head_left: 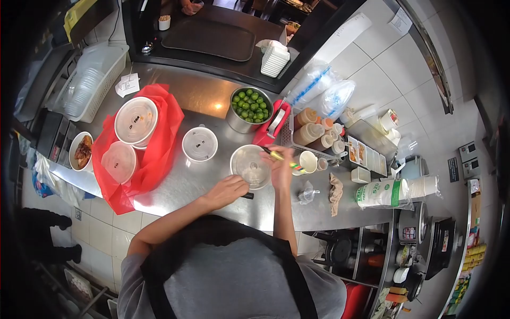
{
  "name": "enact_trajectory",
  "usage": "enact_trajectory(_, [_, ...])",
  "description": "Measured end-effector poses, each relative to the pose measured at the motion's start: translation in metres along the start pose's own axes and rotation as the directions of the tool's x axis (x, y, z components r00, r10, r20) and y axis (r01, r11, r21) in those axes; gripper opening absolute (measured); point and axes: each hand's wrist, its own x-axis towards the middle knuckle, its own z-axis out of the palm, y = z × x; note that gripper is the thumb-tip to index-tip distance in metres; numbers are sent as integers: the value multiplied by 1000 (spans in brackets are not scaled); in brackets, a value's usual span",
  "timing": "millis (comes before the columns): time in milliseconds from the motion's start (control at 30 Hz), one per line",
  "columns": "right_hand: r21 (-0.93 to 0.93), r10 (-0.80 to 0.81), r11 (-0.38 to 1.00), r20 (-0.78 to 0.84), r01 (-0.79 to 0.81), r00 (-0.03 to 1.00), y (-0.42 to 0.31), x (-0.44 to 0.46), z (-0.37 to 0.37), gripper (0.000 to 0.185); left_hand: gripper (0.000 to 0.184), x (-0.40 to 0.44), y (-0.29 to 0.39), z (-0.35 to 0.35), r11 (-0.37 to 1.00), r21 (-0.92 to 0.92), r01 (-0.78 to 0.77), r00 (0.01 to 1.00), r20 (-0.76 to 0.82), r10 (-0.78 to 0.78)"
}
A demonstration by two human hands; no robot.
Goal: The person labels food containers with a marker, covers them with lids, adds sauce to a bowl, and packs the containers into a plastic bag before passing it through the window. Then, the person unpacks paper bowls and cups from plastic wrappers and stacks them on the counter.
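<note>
A round tub with a clear lid (249, 173) stands on the steel counter in front of me. My left hand (227, 191) grips its near left rim with bent fingers. In my right hand (281, 165) is a yellow-and-green striped marker (277, 155), its dark end over the lid's upper right edge. Left of this tub is a white lidded tub (200, 143) with black writing on its lid. Farther left, a red plastic bag (166, 119) lies opened around a larger lidded bowl (136, 121) and a smaller lidded tub (119, 162), both with dark marks on top.
Green limes fill a metal pot (237, 121) beside a red tape dispenser (264, 135). Sauce bottles (308, 133) crowd a basket at right, near paper cups (307, 161) and a cloth (335, 194). A food bowl (74, 151) sits left. Past the hatch are a dark tray (210, 40) and another person's hand (191, 6).
</note>
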Motion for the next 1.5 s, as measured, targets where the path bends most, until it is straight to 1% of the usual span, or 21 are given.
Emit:
enact_trajectory(33, [-123,-37,991,72,46,997,15,4,-4,34,14,0,4,4,1000,-27,13,1000,-12,-14])
enact_trajectory(100, [-354,-85,921,222,161,971,29,8,-7,14,14,2,12,11,996,-85,35,999,-35,-38])
enact_trajectory(133, [-332,-21,940,177,80,984,34,6,-11,12,15,3,14,12,994,-103,38,997,-58,-44])
enact_trajectory(200, [-274,113,958,93,-84,989,26,-2,4,20,16,3,16,10,990,-136,47,993,-102,-61])
enact_trajectory(300, [-430,-23,902,72,52,997,37,-2,-3,26,10,2,16,12,992,-124,31,990,-131,-47])
enact_trajectory(400, [-443,-72,889,119,118,990,44,-1,-7,26,10,2,15,14,990,-135,29,989,-139,-48])
enact_trajectory(500, [-515,-98,836,197,188,976,51,1,-12,25,10,2,15,14,991,-132,26,987,-151,-46])
enact_trajectory(600, [-492,-98,850,199,186,975,48,0,-9,23,10,2,15,13,990,-135,28,988,-148,-48])
enact_trajectory(700, [-443,-39,892,125,90,991,31,-6,5,23,15,0,14,15,982,-181,52,990,-118,-74])
enact_trajectory(800, [-457,-70,881,137,126,988,39,-3,-3,22,11,1,14,15,986,-159,46,989,-133,-67])
enact_trajectory(900, [-463,-55,881,101,96,993,39,-2,-5,22,11,2,16,12,987,-155,39,990,-131,-59])
enact_trajectory(1000, [-437,-91,891,101,126,991,39,-1,-4,22,11,2,15,14,984,-171,37,989,-138,-62])
enact_trajectory(1100, [-514,-101,845,116,147,988,40,-1,-6,22,11,2,15,13,986,-164,35,989,-136,-58])
enact_trajectory(1200, [-452,-78,886,66,99,995,39,-1,-5,22,11,1,15,14,986,-161,45,989,-130,-66])
enact_trajectory(1300, [-515,-124,840,123,170,985,42,0,-6,22,11,1,14,14,987,-160,34,989,-138,-56])
enact_trajectory(1400, [-440,-85,892,56,101,995,38,-1,-2,22,11,2,15,12,987,-155,29,989,-142,-51])
enact_trajectory(1500, [-540,-131,826,97,163,987,43,0,-7,22,11,1,15,14,987,-158,31,988,-148,-54])
